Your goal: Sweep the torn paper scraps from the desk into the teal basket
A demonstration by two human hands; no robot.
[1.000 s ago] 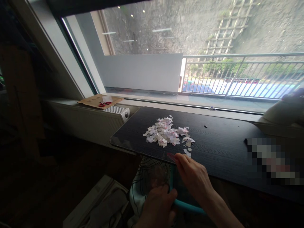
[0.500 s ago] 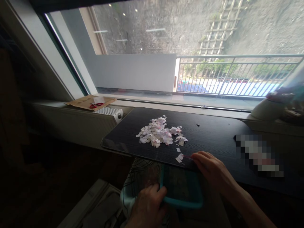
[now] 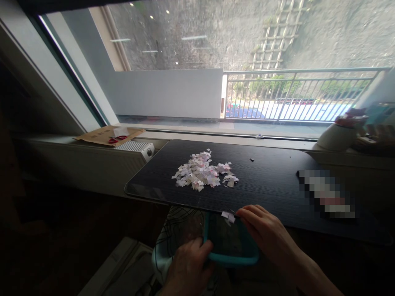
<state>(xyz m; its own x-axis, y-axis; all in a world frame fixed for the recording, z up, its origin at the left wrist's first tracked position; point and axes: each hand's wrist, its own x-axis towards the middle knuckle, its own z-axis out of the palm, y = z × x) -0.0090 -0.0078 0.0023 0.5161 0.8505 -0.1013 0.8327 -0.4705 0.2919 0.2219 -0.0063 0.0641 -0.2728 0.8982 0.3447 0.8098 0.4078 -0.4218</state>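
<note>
My left hand (image 3: 193, 257) grips the left rim of a teal plastic container (image 3: 236, 260), held just below the table's front edge. Its inside is dark, so what lies in it is hard to make out. At that edge, the closed fingers of my right hand (image 3: 257, 222) pinch a thin flat piece, seen edge-on and mostly hidden. Beside the fingertips, a few loose paper scraps (image 3: 228, 216) tip over the edge above the container. A heap of small cut paper pieces (image 3: 199, 170), whitish with pink tints, lies farther back on the black table (image 3: 265, 181).
Red-handled scissors (image 3: 117, 139) lie on a brown paper envelope (image 3: 92, 135) on the sill, near a white radiator (image 3: 132, 150). A blurred-out object (image 3: 328, 195) lies at the table's right. A pale rounded object (image 3: 333, 137) stands by the window.
My right hand has moved toward me and slightly left, bringing the few loose scraps from the tabletop to over the edge. My left hand still holds the container. The view has shifted slightly.
</note>
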